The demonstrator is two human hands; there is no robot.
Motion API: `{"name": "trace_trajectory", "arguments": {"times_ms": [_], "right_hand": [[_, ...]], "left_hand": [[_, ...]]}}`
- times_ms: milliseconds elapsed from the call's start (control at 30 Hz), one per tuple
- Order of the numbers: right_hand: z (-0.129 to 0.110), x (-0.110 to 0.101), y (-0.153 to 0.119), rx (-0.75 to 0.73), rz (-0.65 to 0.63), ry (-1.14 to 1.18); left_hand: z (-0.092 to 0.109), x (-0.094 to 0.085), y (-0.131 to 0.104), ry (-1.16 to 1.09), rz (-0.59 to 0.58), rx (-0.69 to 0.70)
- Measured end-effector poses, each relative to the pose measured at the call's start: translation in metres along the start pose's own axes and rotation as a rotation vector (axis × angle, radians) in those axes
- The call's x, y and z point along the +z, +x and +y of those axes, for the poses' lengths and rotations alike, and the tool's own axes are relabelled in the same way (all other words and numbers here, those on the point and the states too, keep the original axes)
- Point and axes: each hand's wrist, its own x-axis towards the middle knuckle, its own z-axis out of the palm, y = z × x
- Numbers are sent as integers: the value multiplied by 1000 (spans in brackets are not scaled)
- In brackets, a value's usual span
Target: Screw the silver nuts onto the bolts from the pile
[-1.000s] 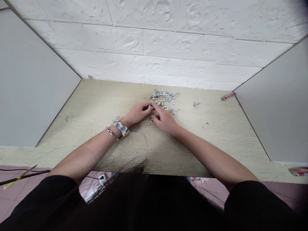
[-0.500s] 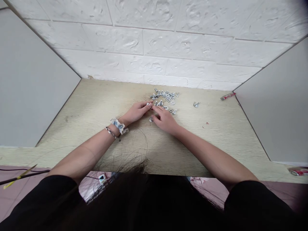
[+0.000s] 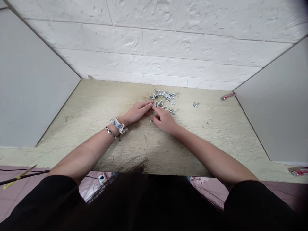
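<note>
My left hand (image 3: 138, 112) rests on the pale wooden tabletop, its thumb and fingers pressed together; whatever they grip is hidden. Touching its fingertips from the right is my right hand (image 3: 165, 119), index finger stretched toward the left thumb. Under the right thumb, a small metal piece (image 3: 151, 119) shows at the tabletop. Just beyond both hands lies a loose group of silver bolts, nuts and washers (image 3: 168, 96). A washer (image 3: 166, 108) and a bolt (image 3: 174, 112) lie right beside my right hand's fingers.
A bolt with a washer (image 3: 196, 105) lies apart to the right. Farther right, a red and silver object (image 3: 227, 96) touches the grey side panel (image 3: 276, 106). Another grey panel (image 3: 36, 80) stands left. A white brick wall (image 3: 154, 45) closes off the back.
The fingers of both hands have shifted slightly. A shiny metal part that showed at my left fingertips is now hidden.
</note>
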Motion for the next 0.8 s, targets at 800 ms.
{"name": "trace_trajectory", "arguments": {"times_ms": [800], "right_hand": [[-3,-7,1,84,55,275]], "left_hand": [[4,3,2,-160,138,-88]]}}
